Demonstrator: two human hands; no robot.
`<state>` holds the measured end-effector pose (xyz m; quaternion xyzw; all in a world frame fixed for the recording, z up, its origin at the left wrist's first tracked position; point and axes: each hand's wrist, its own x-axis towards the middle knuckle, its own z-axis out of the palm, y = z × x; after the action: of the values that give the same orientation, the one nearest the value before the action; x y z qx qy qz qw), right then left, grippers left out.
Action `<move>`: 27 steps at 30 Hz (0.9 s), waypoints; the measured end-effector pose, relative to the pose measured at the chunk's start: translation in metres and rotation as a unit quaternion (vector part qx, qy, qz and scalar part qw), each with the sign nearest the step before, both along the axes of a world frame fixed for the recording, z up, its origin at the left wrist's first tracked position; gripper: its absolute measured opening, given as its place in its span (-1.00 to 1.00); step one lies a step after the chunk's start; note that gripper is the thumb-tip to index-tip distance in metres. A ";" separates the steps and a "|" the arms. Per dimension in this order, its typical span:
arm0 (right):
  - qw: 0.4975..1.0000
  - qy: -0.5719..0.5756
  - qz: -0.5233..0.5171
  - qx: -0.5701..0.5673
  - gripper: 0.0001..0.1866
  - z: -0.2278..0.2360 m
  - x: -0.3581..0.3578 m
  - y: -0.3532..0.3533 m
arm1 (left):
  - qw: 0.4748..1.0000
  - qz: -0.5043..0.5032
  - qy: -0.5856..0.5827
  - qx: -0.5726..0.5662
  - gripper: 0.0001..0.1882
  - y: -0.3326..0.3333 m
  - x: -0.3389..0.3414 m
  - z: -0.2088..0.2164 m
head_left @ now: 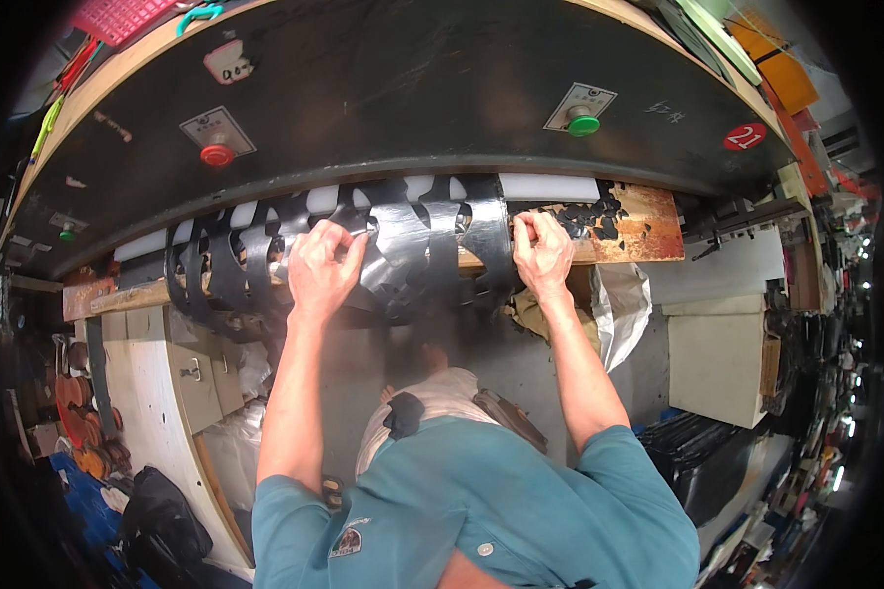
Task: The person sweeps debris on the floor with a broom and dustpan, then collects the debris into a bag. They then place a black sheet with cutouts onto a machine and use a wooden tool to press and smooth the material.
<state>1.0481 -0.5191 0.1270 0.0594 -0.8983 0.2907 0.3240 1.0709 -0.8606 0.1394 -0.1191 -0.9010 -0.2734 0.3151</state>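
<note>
A shiny black sheet, full of cut-out holes with thin strips left between them, drapes over the front edge of a wooden board beneath the machine. My left hand is over the middle-left part of the sheet, its fingers curled into a pinch on a strip. At the sheet's right edge, my right hand pinches with thumb and forefinger; the exact grip at its fingertips is small and partly hidden. White padding shows behind the sheet.
Above the board is the machine's dark front panel with a red button and a green button. Small black scraps lie on the board's right. A white cabinet stands left, a pale box right, a whitish sack below the board.
</note>
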 end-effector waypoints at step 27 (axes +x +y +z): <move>0.991 -0.102 0.073 -0.037 -0.36 0.018 0.116 -0.015 | 0.986 -0.104 -0.114 0.060 -0.79 0.000 0.180 -0.021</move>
<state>1.1641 -0.5346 0.1454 0.0833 -0.9086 0.3512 0.2104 1.2509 -0.8604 0.1184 -0.1612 -0.8958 -0.3696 0.1869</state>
